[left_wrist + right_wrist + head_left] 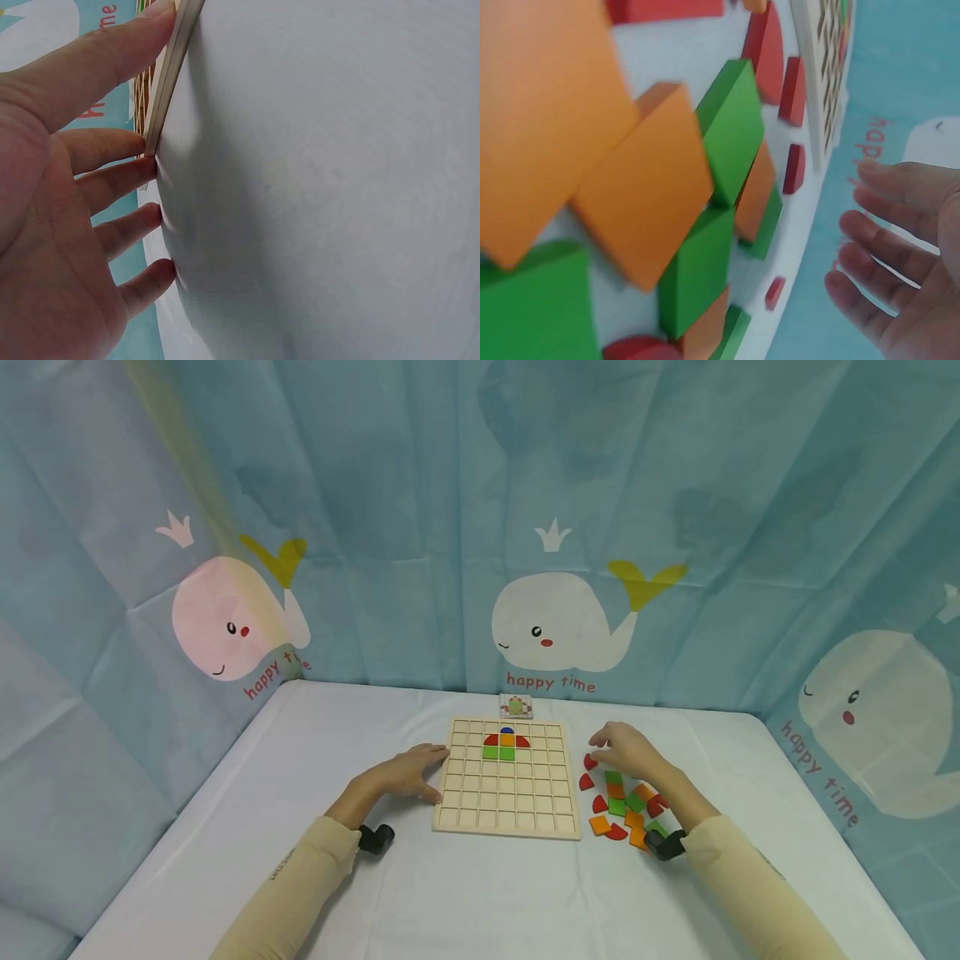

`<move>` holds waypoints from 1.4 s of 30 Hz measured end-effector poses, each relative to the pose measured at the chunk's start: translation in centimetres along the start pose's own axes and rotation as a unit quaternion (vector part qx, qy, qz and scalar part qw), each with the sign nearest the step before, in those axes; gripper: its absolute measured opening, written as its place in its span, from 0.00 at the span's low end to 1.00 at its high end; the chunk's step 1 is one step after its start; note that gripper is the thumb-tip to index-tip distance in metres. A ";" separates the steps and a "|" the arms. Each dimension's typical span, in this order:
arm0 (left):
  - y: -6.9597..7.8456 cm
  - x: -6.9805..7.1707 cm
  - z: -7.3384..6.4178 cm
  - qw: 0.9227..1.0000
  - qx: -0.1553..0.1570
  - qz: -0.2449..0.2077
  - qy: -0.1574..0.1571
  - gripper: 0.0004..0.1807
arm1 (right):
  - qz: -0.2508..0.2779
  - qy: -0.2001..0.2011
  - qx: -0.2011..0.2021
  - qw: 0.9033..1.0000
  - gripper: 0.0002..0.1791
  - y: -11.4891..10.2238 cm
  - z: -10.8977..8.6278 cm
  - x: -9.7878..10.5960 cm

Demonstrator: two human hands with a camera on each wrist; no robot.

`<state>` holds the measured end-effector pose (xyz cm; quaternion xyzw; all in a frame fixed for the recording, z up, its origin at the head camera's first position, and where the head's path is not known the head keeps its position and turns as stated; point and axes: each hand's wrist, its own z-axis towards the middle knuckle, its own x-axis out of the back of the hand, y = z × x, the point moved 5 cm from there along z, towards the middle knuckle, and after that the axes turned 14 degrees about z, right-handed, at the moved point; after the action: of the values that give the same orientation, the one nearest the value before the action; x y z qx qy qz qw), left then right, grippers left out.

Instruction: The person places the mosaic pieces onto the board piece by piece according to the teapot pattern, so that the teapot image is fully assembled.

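My left hand (407, 774) touches the left edge of a square wooden grid board (489, 819), thumb and fingers spread along it. In the left wrist view the thumb and index finger (105, 148) meet the board's rim (169, 82). On the board, two green squares (498, 753), an orange square (507, 740), red quarter-circles (522, 742) and a blue piece (507, 730) sit in the upper cells. My right hand (628, 750) hovers right of the board, fingers loosely bent and holding nothing, thumb close to a red quarter-circle (590, 762).
Loose green (617, 807), orange (600, 825) and red (617, 832) pieces lie scattered right of the board, some overlapping. A small picture card (516, 707) lies behind the board. A blue curtain (390, 568) with printed whales hangs at the back of the white table (480, 902).
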<state>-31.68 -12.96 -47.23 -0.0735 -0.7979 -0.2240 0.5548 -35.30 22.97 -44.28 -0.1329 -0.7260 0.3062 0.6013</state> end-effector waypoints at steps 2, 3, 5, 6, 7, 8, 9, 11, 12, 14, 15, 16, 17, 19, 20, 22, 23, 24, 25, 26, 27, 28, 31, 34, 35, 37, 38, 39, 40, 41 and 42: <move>0.0 0.0 0.0 1.000 0.002 0.001 0.000 0.48 | 0.003 0.002 -0.002 1.000 0.16 0.4 -0.3 0.2; -0.1 -0.1 0.0 1.000 0.002 0.002 0.000 0.48 | 0.003 0.005 -0.005 1.000 0.16 0.6 -0.4 0.3; -0.1 -0.1 0.1 1.000 0.003 0.004 -0.001 0.48 | 0.003 0.006 -0.008 1.000 0.17 0.9 -0.6 0.5; -0.1 -0.1 0.1 1.000 0.004 0.004 -0.002 0.48 | 0.004 0.005 -0.009 1.000 0.17 1.1 -0.7 0.7; -0.1 -0.1 0.1 1.000 0.004 0.004 -0.001 0.48 | 0.003 0.006 -0.013 1.000 0.17 1.3 -0.8 0.8; -0.1 -0.1 0.1 1.000 0.004 0.005 -0.001 0.48 | 0.007 0.004 -0.018 1.000 0.17 1.5 -0.9 0.9; -0.1 -0.1 0.1 1.000 0.003 0.006 -0.002 0.48 | 0.010 0.002 -0.026 1.000 0.17 1.7 -1.0 0.9; -0.1 -0.2 0.2 1.000 0.003 0.006 -0.002 0.48 | 0.019 -0.005 -0.037 0.999 0.17 2.3 -1.2 1.1; -0.1 -0.2 0.1 1.000 0.003 0.006 -0.002 0.48 | 0.024 -0.008 -0.045 0.999 0.17 2.6 -1.3 1.2; -0.1 -0.1 0.1 1.000 0.002 0.005 -0.001 0.48 | 0.028 -0.010 -0.052 0.998 0.17 3.2 -1.6 1.3; -0.1 -0.1 0.1 1.000 0.001 0.004 -0.001 0.48 | 0.027 -0.011 -0.053 0.998 0.17 3.5 -1.7 1.4; -0.1 -0.1 0.1 1.000 0.001 0.003 -0.001 0.48 | 0.028 -0.012 -0.054 0.998 0.17 3.8 -1.8 1.5; -0.1 -0.1 0.1 1.000 0.000 0.003 -0.001 0.48 | 0.028 -0.013 -0.056 0.998 0.17 4.0 -2.0 1.6; -0.1 0.0 0.1 1.000 0.001 0.001 0.000 0.48 | 0.027 -0.015 -0.059 0.998 0.17 4.5 -2.3 1.7; -0.1 0.0 0.1 1.000 0.001 0.001 0.000 0.48 | 0.028 -0.016 -0.063 0.997 0.17 4.8 -2.5 1.7; -0.1 0.0 0.1 1.000 0.001 0.001 -0.001 0.48 | 0.030 -0.020 -0.072 0.997 0.18 5.1 -2.8 1.9; -0.1 0.0 0.1 1.000 0.001 0.001 -0.001 0.48 | 0.029 -0.020 -0.076 0.997 0.18 5.3 -2.9 1.9; -0.1 0.0 0.1 1.000 0.001 0.000 -0.001 0.48 | 0.027 -0.021 -0.079 0.996 0.19 5.5 -3.0 2.0; -0.1 0.0 0.1 1.000 0.001 0.000 -0.001 0.48 | 0.025 -0.023 -0.081 0.996 0.19 5.6 -3.1 2.0; -0.1 0.0 0.1 1.000 0.000 0.002 -0.001 0.48 | 0.021 -0.024 -0.083 0.996 0.19 5.7 -3.2 2.0; -0.1 0.0 0.1 1.000 0.000 0.002 -0.001 0.48 | 0.016 -0.025 -0.083 0.996 0.19 5.8 -3.3 2.0; -0.1 0.0 0.1 1.000 0.000 0.002 -0.001 0.48 | 0.012 -0.025 -0.085 0.996 0.19 5.9 -3.3 2.0; -0.2 -0.1 0.2 1.000 0.000 0.002 -0.001 0.49 | 0.002 -0.027 -0.089 0.996 0.19 6.2 -3.4 1.9; -0.2 -0.1 0.2 1.000 -0.003 0.002 0.000 0.49 | 0.001 -0.025 -0.092 0.995 0.18 6.3 -3.4 1.9; -0.2 -0.1 0.2 1.000 -0.004 0.003 0.001 0.49 | 0.001 -0.024 -0.093 0.995 0.18 6.3 -3.4 1.8; -0.2 -0.1 0.2 1.000 -0.006 0.006 0.002 0.49 | 0.000 -0.023 -0.091 0.996 0.18 6.3 -3.4 1.8; -0.2 -0.1 0.2 1.000 -0.007 0.006 0.003 0.49 | -0.001 -0.023 -0.089 0.996 0.18 6.3 -3.4 1.8; -0.1 -0.1 0.2 1.000 -0.008 0.007 0.004 0.48 | -0.001 -0.022 -0.090 0.996 0.18 6.3 -3.4 1.8; -0.1 -0.1 0.2 1.000 -0.008 0.007 0.004 0.48 | -0.002 -0.022 -0.088 0.996 0.18 6.3 -3.4 1.8; -0.1 -0.1 0.2 1.000 -0.008 0.007 0.004 0.48 | -0.002 -0.021 -0.088 0.996 0.18 6.3 -3.4 1.7; -0.1 -0.1 0.2 1.000 -0.008 0.006 0.004 0.48 | -0.001 -0.021 -0.087 0.996 0.18 6.3 -3.4 1.7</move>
<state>-31.83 -12.94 -47.37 -0.0814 -0.7936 -0.2272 0.5585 -33.60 29.77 -46.40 -0.1773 -0.7623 0.2445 0.5725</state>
